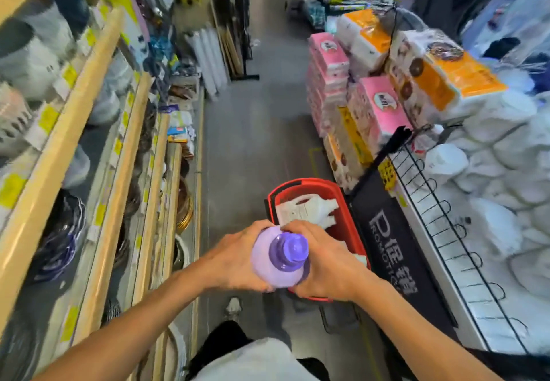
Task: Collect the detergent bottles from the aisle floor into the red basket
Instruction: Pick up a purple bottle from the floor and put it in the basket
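Note:
A lilac detergent bottle with a darker purple cap is held upright between both hands, seen from above. My left hand grips its left side and my right hand grips its right side. Just beyond and partly under them, the red basket stands on the aisle floor against a black display stand. A white detergent bottle lies inside the basket. The near part of the basket is hidden by my hands and the lilac bottle.
Wooden shelves with housewares run along the left. On the right are a black promotion stand with a wire rack and stacked tissue packs. Grey aisle floor stretches ahead. My shoe shows below.

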Demonstrator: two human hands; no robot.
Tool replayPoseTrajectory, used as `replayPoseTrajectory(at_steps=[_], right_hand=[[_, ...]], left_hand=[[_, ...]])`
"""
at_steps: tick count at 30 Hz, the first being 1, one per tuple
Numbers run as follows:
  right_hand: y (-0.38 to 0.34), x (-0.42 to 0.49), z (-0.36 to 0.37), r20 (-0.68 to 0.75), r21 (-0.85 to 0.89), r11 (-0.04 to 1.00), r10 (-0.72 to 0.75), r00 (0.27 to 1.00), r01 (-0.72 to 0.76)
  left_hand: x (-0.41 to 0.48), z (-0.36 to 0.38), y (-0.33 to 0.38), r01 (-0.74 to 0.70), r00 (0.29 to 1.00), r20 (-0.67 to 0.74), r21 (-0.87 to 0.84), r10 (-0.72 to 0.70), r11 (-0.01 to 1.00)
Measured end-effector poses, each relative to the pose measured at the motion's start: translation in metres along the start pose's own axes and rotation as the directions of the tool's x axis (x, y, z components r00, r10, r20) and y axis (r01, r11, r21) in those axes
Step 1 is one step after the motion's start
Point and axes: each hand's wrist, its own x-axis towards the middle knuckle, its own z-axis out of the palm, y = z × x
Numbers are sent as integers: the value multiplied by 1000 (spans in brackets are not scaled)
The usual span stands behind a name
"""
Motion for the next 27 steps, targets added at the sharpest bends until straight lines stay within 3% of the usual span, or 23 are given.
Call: replayPoseTrajectory(at_steps=[8, 14, 20, 23, 27], right_hand=[[18, 99, 1, -130, 58, 974, 226, 965, -220], [64, 133, 2, -187, 181, 908, 410, 893, -379], [112, 159, 27, -307, 304, 853, 509, 804, -424], [142, 181, 52, -346, 393, 807, 574, 742, -440], [179, 203, 86, -306, 435, 708, 697, 649, -555]], left_hand=[[117, -90, -56, -122, 976, 189, 49, 111, 991], [218, -102, -63, -227, 900, 399, 89, 174, 970], [303, -98, -68, -265, 819, 560, 180, 123, 947], [356, -93, -82, -338, 747, 652, 205, 129, 919], [418, -66, -96, -419, 611, 768, 110, 191, 902]])
